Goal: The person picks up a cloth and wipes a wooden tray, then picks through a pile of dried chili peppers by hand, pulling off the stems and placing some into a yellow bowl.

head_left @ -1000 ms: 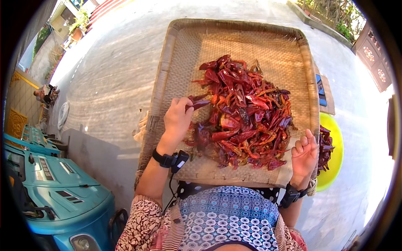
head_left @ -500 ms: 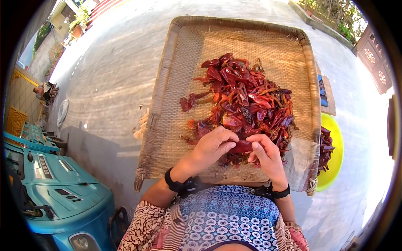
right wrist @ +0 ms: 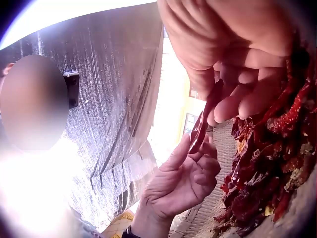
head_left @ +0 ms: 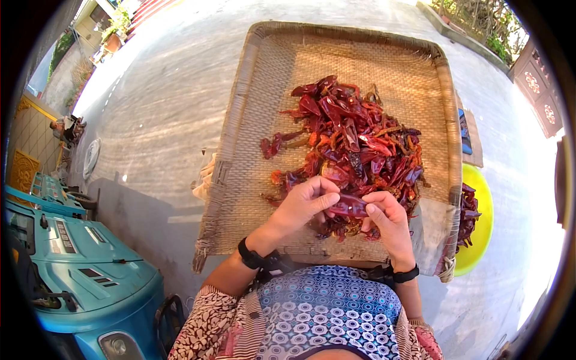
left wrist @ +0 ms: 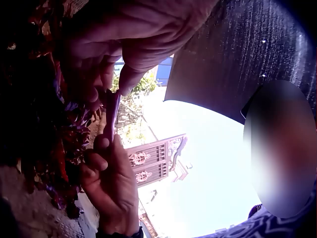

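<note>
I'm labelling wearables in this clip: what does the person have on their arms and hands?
Both hands are bare, with no gloves. The left hand has a black band at the wrist carrying a small black device. The right hand has a matching black wrist band. Higher up, both arms wear short sleeves in a dark red and white patterned fabric.
</note>
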Demonstrator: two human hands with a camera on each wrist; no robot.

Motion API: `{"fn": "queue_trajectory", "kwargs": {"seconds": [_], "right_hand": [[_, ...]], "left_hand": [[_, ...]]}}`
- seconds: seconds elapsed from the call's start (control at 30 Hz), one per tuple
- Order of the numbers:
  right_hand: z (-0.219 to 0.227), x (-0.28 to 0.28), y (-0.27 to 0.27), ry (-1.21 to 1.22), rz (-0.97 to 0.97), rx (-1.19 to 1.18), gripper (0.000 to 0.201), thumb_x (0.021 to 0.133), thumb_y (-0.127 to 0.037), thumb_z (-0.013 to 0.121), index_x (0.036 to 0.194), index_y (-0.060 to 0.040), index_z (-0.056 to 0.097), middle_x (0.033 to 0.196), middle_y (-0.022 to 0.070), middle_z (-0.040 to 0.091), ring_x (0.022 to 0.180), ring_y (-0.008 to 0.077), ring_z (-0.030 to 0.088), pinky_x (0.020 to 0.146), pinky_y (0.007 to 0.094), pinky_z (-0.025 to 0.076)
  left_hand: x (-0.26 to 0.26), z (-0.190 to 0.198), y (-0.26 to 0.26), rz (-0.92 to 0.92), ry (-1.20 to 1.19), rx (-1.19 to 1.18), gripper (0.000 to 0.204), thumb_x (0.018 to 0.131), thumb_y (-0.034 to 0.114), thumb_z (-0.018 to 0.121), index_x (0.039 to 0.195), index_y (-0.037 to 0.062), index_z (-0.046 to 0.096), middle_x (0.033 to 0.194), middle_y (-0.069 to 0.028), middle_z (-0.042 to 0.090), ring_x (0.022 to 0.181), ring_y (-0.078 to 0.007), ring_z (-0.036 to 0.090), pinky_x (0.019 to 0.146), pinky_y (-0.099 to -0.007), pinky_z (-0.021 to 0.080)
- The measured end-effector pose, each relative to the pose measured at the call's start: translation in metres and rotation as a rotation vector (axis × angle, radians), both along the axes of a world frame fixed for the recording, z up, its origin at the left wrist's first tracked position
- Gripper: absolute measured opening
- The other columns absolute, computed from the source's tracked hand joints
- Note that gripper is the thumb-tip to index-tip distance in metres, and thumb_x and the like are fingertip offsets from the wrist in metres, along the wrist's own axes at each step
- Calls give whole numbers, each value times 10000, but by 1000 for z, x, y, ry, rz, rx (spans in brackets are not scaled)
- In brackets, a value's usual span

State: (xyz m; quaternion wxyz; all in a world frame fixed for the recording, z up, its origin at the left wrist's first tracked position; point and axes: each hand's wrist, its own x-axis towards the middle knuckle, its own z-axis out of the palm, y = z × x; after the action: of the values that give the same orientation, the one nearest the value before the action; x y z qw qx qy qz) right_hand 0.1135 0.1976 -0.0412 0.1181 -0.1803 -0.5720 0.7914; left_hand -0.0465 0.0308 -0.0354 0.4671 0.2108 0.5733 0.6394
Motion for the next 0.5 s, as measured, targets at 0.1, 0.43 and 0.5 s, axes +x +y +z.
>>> {"fn": "queue_trajectory", "kwargs": {"seconds": [0.1,0.43,0.5], "right_hand": [[-4,10,20,36,-204,-37,180,997,-169,538,1121,-43,572,854,34,663,650,78,590,596,214,480],[-36,89,116,587,-662,-657,418,1010,-332,488,1297,-28,501,1235,68,632,738,112,550,673,264,513],[-44,90,116,589,-551,-607,413,1008,-328,487,1304,-40,503,1185,59,647,756,116,542,667,255,500]], "left_hand": [[-25,18,-5,171,346,-145,271,913,170,660,1130,38,566,936,-25,608,747,-98,599,626,-236,493],[-107,-22,-12,310,1322,-846,296,842,193,694,1081,55,587,1086,-148,521,875,-354,627,742,-443,516],[-109,-24,-11,305,1345,-850,286,839,192,690,1074,65,588,1091,-154,520,877,-375,631,729,-460,517]]}}
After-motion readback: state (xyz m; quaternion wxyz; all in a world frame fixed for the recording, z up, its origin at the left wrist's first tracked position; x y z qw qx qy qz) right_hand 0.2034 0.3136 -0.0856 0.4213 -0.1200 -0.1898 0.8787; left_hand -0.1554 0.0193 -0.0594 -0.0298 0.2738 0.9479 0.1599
